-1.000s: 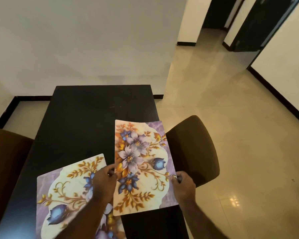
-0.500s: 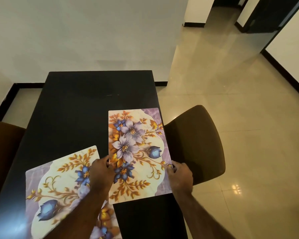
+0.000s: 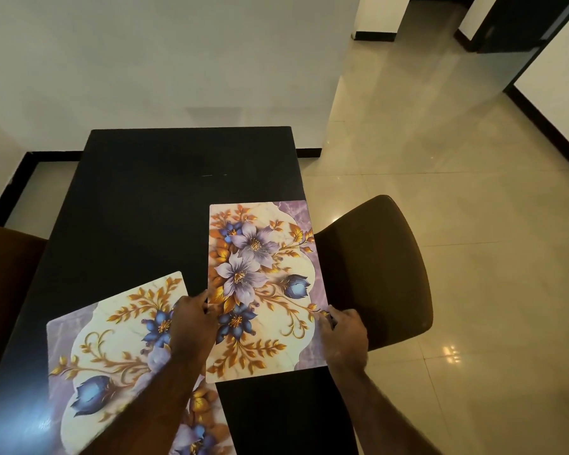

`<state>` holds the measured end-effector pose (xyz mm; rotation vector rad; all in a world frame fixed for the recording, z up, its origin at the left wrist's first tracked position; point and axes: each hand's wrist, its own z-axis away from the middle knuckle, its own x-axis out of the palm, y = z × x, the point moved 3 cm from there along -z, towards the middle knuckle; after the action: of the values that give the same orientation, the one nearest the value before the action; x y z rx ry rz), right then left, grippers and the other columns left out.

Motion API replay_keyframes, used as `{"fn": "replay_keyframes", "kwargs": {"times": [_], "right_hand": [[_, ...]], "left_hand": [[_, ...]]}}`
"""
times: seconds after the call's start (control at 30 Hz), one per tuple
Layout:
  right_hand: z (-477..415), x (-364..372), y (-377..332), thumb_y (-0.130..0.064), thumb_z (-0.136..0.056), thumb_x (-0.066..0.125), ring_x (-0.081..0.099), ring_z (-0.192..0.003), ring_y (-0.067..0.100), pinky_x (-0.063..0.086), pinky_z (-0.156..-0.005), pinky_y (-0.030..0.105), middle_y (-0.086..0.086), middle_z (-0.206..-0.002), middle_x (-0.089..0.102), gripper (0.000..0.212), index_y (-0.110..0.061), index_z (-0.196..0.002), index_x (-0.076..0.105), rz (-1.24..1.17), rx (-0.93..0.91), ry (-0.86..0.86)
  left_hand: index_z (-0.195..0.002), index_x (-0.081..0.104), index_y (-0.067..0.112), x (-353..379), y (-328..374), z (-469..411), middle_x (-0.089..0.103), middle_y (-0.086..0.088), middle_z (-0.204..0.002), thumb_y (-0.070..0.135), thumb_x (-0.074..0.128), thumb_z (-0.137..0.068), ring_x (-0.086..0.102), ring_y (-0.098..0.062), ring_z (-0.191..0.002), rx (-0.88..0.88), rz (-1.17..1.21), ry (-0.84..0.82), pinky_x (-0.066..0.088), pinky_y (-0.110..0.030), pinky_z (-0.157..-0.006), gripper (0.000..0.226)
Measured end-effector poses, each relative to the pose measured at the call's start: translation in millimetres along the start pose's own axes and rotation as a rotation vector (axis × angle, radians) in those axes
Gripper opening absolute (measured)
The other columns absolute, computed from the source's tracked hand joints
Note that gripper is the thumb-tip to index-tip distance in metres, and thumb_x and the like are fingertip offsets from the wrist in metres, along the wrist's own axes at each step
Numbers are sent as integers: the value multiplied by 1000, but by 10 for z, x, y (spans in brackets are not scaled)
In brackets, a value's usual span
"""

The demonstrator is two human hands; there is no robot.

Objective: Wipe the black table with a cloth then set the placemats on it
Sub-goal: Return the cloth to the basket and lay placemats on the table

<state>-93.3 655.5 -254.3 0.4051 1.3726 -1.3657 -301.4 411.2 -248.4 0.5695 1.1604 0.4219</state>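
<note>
- The black table [image 3: 145,208] is a long rectangle with a smooth, matt dark top; a pale sheen lies at its near left corner.
- The right placemat [image 3: 263,343] is a thin, stiff-looking rectangle with a glossy print: cream centre, gold leaves, lilac and blue flowers, purple marbled bands. It lies along the table's right edge, long side parallel to that edge.
- The left hand [image 3: 193,326] holds this mat's left edge, fingers curled and the thumb on the printed face.
- The right hand [image 3: 344,336] pinches the mat's right edge at the table's right edge, fingertips on the print.
- The tilted placemat [image 3: 112,349], with the same print and rounded corners, lies skewed toward the near left corner, partly under the left forearm.
- More of the same floral print [image 3: 204,408] shows at the near edge; I cannot tell whether it is a separate mat.
- A brown chair [image 3: 375,267] with a curved, smooth back stands just beside the right edge.
- Glossy cream floor tiles [image 3: 473,192] reflect light.
</note>
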Motion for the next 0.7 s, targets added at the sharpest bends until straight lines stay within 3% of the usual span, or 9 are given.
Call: {"fn": "replay_keyframes", "kwargs": {"times": [0.17,0.3,0.43,0.57,0.63,0.7], "right_hand": [[4,-12,-3,-60,-102,69,68,-128,24,66,-98,46,2,-148,65,58,-24,-147,71,-5,10,-16],[7,-20,-20,-61,-102,69,69,-126,25,66,-97,47,2,-146,66,58,-24,-146,72,-5,7,-20],[14,-80,-46,-63,-100,70,68,-126,24,65,-97,46,3,-144,64,68,-23,-155,63,-24,26,-30],[255,-246,-95,-63,-101,70,69,-114,19,66,-89,45,2,-135,65,71,-21,-157,58,-111,44,51],[568,-257,-137,-64,-100,68,68,-105,15,66,-85,45,-3,-126,66,62,-23,-147,66,-144,21,32],[973,-184,-193,-62,-99,70,67,-101,12,61,-78,35,-6,-119,68,53,-23,-134,72,-145,-20,-34]], "left_hand": [[-108,77,10,1,-1,12,73,-1,-87,21,64,-111,70,-13,-75,-41,13,4,45,-19,-58,18],[-114,78,10,-32,43,49,73,-6,-99,20,68,-109,69,-15,-83,6,12,40,46,-20,-66,15],[-143,69,2,-143,52,133,70,-21,-128,19,75,-105,69,-34,-113,-34,10,113,57,-41,-93,42],[-139,71,6,-502,-158,442,70,-16,-128,22,74,-105,69,-33,-114,-55,69,234,58,-47,-96,37],[-133,73,7,-696,-471,721,71,-15,-122,22,77,-103,70,-34,-108,-80,101,281,60,-52,-96,34],[-131,75,9,-877,-857,1062,75,-15,-120,22,81,-99,71,-35,-107,-156,92,303,60,-55,-97,35]]}}
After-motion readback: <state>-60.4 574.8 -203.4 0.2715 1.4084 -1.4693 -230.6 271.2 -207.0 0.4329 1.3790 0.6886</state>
